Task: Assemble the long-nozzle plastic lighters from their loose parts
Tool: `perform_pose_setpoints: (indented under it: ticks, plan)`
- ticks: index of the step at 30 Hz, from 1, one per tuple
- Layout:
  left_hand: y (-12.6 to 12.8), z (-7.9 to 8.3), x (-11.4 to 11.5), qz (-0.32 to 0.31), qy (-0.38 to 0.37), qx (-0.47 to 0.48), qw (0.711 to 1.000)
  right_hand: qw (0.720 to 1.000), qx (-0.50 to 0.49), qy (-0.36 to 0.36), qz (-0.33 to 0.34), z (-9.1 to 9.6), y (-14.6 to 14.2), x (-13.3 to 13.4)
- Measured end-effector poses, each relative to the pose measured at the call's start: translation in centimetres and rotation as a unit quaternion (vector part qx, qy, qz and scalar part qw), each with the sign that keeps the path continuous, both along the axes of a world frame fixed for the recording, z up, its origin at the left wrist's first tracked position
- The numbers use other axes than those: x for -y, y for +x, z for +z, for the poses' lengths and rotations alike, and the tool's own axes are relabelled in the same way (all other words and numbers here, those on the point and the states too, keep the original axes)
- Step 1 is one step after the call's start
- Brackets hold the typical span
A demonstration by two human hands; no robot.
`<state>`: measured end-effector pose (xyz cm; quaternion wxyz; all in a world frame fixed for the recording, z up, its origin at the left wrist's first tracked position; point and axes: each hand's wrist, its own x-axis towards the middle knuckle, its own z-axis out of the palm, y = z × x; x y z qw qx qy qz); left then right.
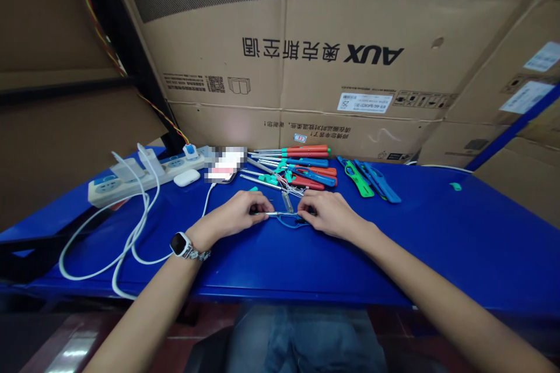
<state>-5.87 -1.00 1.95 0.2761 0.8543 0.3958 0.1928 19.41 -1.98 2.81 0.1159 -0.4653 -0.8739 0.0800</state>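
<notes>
Near the front middle of the table, my left hand (240, 213) pinches the left end of a thin metal tube (275, 214). My right hand (330, 214) has its fingers closed on the right part of the same piece, where blue plastic with a trigger-like loop (289, 222) shows. It looks like a long-nosed lighter being held level; the right fingers hide part of it. Just behind it lies a small clear, metal-ended piece (287, 201). A pile of long-nosed lighters with red handles (306, 150) and blue handles (312, 175) lies beyond my hands, with loose thin wires (294, 186) among them.
Green and blue handle shells (359, 178) lie at the back right, and a green scrap (455, 186) farther right. A power strip (105, 191), white cables (131, 239), a white case (186, 178) and a blurred phone (227, 163) occupy the left. Cardboard (306, 70) walls the back.
</notes>
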Motion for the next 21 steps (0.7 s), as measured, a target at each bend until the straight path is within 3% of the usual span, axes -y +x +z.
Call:
perform_pose_setpoints:
  ticks: [7, 15, 21]
  plan:
    - [0.0, 0.3, 0.1, 0.013, -0.001, 0.020, 1.000, 0.996, -0.083, 0.004, -0.007, -0.1, -0.3, -0.1]
    - [-0.2, 0.1, -0.1, 0.001, 0.015, 0.018, 1.000, 0.998, -0.041, 0.026, 0.045, -0.1, -3.1, -0.2]
    - [-0.2, 0.2, 0.0, -0.003, 0.008, 0.022, 1.000, 0.994, -0.081, 0.031, 0.064, -0.8, -3.2, -0.7]
